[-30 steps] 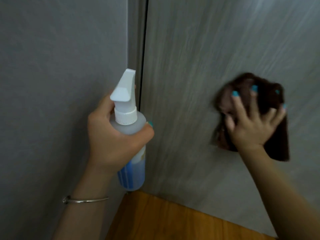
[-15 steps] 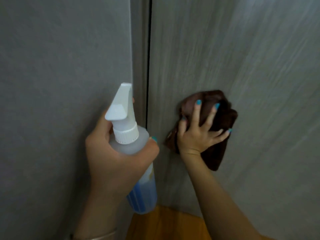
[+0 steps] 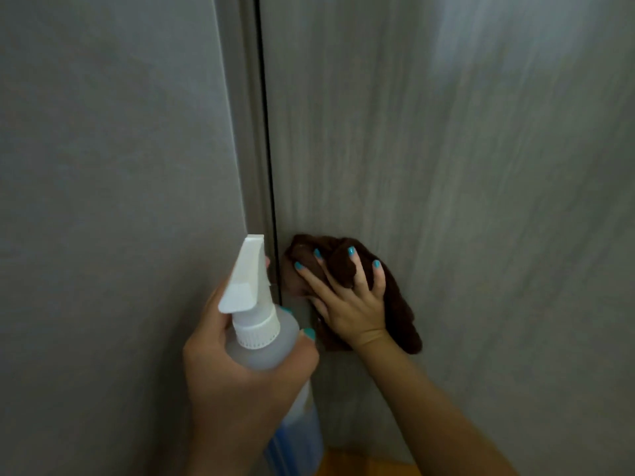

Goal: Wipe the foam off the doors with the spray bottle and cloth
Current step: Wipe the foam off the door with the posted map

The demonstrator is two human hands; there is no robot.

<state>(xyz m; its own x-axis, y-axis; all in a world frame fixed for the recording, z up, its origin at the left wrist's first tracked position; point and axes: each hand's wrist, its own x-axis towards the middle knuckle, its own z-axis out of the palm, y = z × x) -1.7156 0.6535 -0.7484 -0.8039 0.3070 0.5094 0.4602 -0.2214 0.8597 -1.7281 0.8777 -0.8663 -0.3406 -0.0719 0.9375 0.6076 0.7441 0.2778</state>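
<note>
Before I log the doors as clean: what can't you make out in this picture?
Head view only:
- Foam on the door: blurred, none discernible.
- Door beneath the brown cloth: covered by it and the right hand.
- Spray bottle base: cut off by the bottom edge; body wrapped by the left hand.

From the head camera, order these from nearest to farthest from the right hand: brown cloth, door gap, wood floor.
1. Brown cloth, under the right hand.
2. Door gap, just left of the fingertips.
3. Wood floor, below at the bottom edge.

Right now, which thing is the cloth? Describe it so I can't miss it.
Find the dark vertical gap between the grey doors. Just right of it, low on the right door, the right hand presses the cloth: crumpled, dark brown, the only fabric there.
</note>
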